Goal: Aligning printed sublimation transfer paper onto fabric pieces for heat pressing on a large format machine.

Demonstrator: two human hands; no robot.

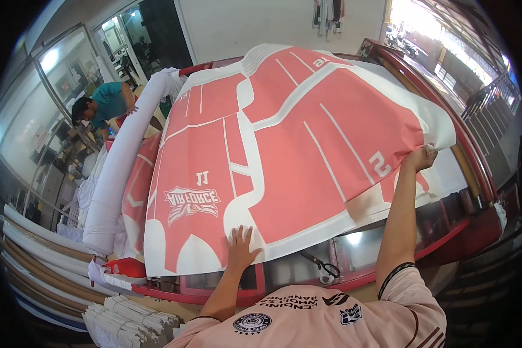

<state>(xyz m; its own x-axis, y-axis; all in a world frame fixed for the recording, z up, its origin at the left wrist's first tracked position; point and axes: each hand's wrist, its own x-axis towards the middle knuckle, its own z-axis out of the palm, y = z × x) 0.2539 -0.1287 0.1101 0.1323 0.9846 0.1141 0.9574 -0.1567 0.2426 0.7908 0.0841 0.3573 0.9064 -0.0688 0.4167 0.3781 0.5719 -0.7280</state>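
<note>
A large red-and-white printed sheet [307, 156] with jersey-shaped panels spreads over a red-framed machine table [458, 223]. Whether it is cloth or paper I cannot tell. My left hand [242, 248] lies open, fingers spread, on the sheet's white near edge. Over at the right, my right hand [421, 158] is closed on the sheet's edge and lifts it, so that this corner bunches and folds. White material and more red print show beneath the raised part. Black-handled scissors [324, 267] lie on the table's near side, between my arms.
A thick white roll [130, 156] stretches along the left side, with a co-worker in a green shirt [107, 101] bending beyond it. Several long rolls [40, 255] are stacked at lower left, near a bundle of folded white sheets [127, 322]. A brown roller [466, 174] runs along the right.
</note>
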